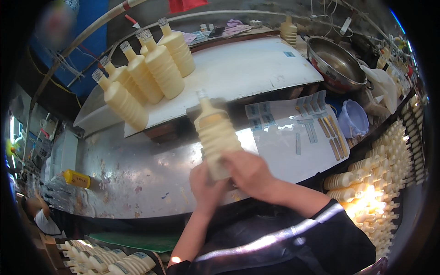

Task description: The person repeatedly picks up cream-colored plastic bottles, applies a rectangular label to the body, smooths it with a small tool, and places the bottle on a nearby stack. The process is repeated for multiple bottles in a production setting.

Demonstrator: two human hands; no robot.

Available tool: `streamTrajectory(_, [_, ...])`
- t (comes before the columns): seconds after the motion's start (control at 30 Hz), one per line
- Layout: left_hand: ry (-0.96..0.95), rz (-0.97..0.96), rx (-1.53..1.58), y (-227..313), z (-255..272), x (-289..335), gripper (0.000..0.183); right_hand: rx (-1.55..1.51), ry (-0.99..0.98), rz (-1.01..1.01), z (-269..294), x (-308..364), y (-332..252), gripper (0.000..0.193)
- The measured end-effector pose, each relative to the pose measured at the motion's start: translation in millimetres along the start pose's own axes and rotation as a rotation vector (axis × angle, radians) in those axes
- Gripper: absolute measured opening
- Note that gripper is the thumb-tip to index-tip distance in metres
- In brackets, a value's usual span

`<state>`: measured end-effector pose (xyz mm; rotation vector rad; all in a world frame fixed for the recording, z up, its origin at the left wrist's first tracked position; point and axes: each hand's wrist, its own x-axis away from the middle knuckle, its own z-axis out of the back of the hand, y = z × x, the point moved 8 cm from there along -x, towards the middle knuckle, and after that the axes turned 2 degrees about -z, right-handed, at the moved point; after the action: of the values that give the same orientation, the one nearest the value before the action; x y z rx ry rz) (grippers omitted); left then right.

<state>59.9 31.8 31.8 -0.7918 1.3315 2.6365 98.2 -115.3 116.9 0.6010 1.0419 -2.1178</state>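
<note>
A cream-coloured bottle [216, 130] with a ridged body and a narrow clear-topped neck stands tilted in front of me, a little blurred. My left hand [206, 183] is closed round its lower left side. Against the lower right side my right hand [250, 174] presses with bent fingers. An orange-tan patch crosses the bottle's shoulder. Beyond it, on a raised white board [243, 68], several similar bottles [160, 68] are grouped at the left. To the right lies a clear sheet [279, 142] with bluish-green label strips [310, 132] and gold-coloured strips [337, 137].
The metal worktable [123, 183] carries a yellow bottle [77, 178] at its left. A large metal pan [337, 57] and a lilac bucket [354, 119] stand at the right. Many cream bottles [380, 174] are stacked right; more bottles [110, 259] lie lower left. Another person [43, 217] is far left.
</note>
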Motion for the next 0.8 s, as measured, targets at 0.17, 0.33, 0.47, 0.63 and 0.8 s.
streamTrajectory(0.17, [0.057,-0.019,-0.096,15,5,-2,0.078,-0.246,0.180,-0.420,9,-49,62,0.026])
streamTrajectory(0.33, [0.050,-0.058,-0.114,18,-3,-2,0.077,-0.182,0.014,-0.252,-28,-86,40,0.022])
streamTrajectory(0.47, [0.033,-0.057,-0.120,1,3,2,0.076,-0.141,0.149,-0.408,-25,-72,74,0.029])
streamTrajectory(0.63, [-0.011,0.115,0.114,-29,-14,10,0.075,-0.499,0.265,-0.811,-58,-9,168,0.035])
streamTrajectory(0.8, [0.049,0.258,0.321,-60,-28,19,0.074,-0.576,0.256,-0.870,-43,-20,168,0.036])
